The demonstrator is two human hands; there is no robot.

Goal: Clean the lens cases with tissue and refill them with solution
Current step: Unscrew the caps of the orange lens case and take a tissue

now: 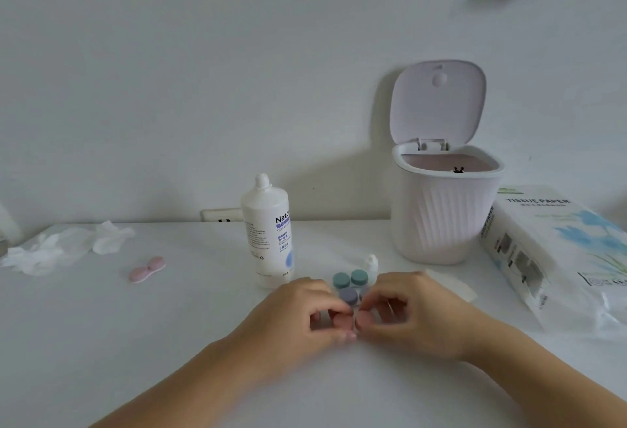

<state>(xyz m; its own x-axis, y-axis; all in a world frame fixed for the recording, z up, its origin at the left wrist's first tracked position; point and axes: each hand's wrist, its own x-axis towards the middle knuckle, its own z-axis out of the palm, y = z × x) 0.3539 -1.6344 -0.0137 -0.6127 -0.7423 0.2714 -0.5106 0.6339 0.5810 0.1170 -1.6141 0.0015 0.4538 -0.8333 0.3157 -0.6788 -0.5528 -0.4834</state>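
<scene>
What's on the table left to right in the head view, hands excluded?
Crumpled tissue → pink lens case → solution bottle → teal lens case → small bin, lid open → tissue paper pack.

Soft even daylight (blurred edges)

Lens cases (350, 279): four. Bottles (267, 230): two. Bin (441, 213): one.
</scene>
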